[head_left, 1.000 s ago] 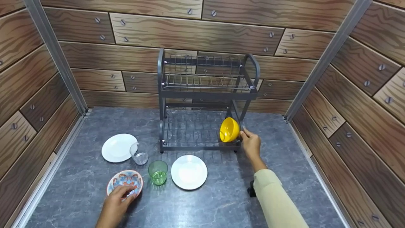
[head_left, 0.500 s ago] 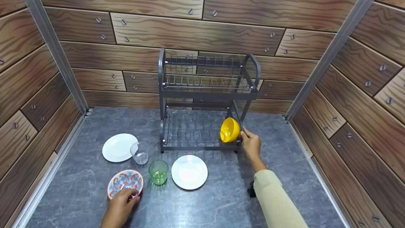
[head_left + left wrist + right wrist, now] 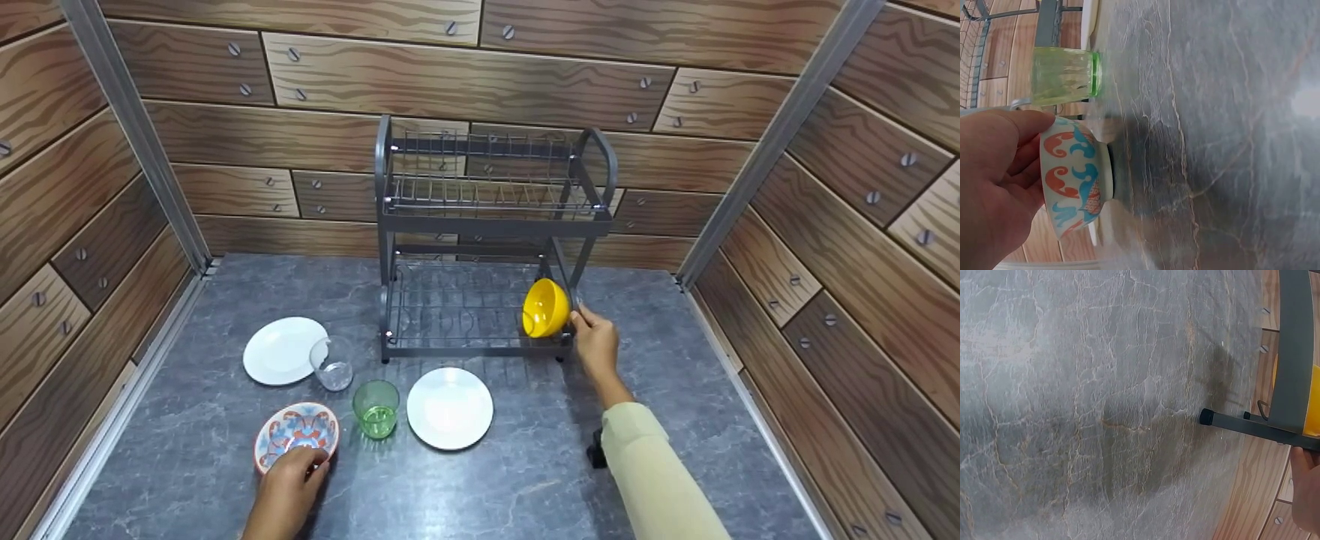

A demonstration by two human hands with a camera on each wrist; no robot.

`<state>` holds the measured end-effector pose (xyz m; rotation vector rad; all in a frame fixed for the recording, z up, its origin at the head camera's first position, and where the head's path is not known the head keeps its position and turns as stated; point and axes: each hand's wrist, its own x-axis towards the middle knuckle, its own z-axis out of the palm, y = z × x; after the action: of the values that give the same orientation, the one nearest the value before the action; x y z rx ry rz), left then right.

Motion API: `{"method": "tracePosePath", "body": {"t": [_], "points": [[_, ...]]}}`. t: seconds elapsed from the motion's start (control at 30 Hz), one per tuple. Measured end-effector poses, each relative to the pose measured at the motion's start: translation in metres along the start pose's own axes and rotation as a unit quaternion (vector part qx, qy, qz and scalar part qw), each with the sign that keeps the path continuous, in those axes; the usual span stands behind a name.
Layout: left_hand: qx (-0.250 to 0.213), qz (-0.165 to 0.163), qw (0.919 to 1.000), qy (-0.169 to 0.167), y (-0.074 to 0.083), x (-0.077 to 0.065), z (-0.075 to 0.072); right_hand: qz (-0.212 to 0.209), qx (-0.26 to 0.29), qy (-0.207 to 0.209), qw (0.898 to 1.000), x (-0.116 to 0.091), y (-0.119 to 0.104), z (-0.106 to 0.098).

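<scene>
In the head view, my left hand pinches the near rim of a bowl with a red and blue pattern. The left wrist view shows the thumb at the rim of this bowl, its base close over the grey surface. My right hand grips the right side frame of a dark two-tier dish rack, low down. Just inside that frame, a yellow bowl leans on its side on the lower tier. In the right wrist view the right hand is mostly cut off beside the rack's foot bar.
Near the patterned bowl stand a green glass and a clear glass, which overlaps a white plate. Another white plate lies before the rack. Wood-patterned walls enclose the surface.
My left hand has drawn slightly back and right along the patterned bowl's near rim, showing more of its inside. The right hand and yellow bowl have stayed put.
</scene>
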<state>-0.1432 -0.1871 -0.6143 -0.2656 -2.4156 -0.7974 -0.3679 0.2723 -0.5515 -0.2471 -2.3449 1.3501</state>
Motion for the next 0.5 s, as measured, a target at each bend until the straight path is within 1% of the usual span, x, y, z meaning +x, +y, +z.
{"method": "tracePosePath", "body": {"t": [0.13, 0.27, 0.37, 0.5], "points": [[0.007, 0.005, 0.9997, 0.024, 0.002, 0.001, -0.003, 0.003, -0.002, -0.004, 1.0, 0.0, -0.001, 0.0], [0.015, -0.003, 0.999, 0.042, 0.005, 0.005, -0.008, 0.005, -0.003, -0.006, 1.0, 0.001, 0.0, 0.0], [0.016, -0.031, 0.9986, 0.04, 0.009, 0.008, -0.013, 0.005, -0.004, -0.003, 1.0, 0.001, 0.0, 0.0], [0.006, -0.087, 0.996, 0.016, 0.013, 0.012, -0.021, 0.003, -0.006, -0.002, 1.0, -0.001, 0.0, 0.0]]}}
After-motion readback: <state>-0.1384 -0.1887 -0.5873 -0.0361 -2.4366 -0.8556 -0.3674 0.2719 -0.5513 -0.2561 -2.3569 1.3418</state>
